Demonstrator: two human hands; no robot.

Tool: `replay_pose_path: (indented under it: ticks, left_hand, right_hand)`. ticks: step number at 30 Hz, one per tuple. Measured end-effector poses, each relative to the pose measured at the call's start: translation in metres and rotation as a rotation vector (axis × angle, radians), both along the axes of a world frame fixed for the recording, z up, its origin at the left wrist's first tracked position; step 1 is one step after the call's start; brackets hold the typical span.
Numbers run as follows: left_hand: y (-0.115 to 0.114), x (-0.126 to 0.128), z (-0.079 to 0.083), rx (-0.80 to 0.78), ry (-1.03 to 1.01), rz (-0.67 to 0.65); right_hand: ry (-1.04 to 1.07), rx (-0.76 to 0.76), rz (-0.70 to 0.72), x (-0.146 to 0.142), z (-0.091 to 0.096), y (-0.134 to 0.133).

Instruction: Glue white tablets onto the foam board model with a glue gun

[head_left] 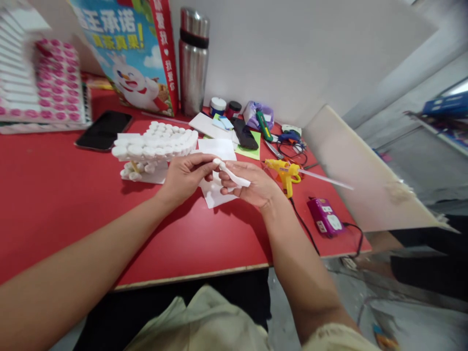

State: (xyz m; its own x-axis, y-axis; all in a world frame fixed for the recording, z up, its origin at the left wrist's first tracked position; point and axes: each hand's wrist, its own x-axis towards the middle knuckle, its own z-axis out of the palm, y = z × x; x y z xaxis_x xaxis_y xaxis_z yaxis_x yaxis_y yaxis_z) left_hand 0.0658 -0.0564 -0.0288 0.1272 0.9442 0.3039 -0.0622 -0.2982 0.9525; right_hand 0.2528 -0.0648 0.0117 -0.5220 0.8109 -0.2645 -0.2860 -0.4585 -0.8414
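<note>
My left hand (pixel 190 178) pinches one end of a soft-looking white strip (pixel 236 178) between thumb and fingertips. That end looks rolled or bunched; whether it is paper or another material I cannot tell. My right hand (pixel 254 184) has its fingers curled around the same strip, whose flatter tail lies across them. Beneath both hands are white paper sheets (pixel 214 199). Just left of my left hand stands a white model (pixel 155 141) covered in small round white pieces, on a white base.
A yellow glue gun (pixel 287 173) with a clear stick lies right of my hands, near a purple power socket (pixel 325 217). Behind are a steel flask (pixel 193 63), a box (pixel 131 53), a phone (pixel 105 129) and a green cutter (pixel 263 126). A pale panel (pixel 358 180) edges the red table (pixel 175 248).
</note>
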Motion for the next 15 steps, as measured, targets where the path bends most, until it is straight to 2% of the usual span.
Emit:
replay_pose_path:
  ticks: [4,7,13,15]
  left_hand:
    - [-0.002,0.001,0.004,-0.056,-0.029,0.005]
    - [-0.003,0.002,0.005,-0.081,-0.066,0.008]
    - [-0.006,0.005,0.004,-0.066,-0.091,0.025]
    - [-0.008,0.007,0.005,-0.039,-0.085,0.039]
  right_hand:
    - [-0.117,0.106,-0.057,-0.002,0.001,-0.002]
    - [-0.263,0.246,-0.167,-0.005,-0.002,-0.002]
    - [-0.796,0.796,-0.487,-0.013,-0.013,-0.004]
    - [-0.881,0.901,-0.566,-0.019,-0.014,-0.008]
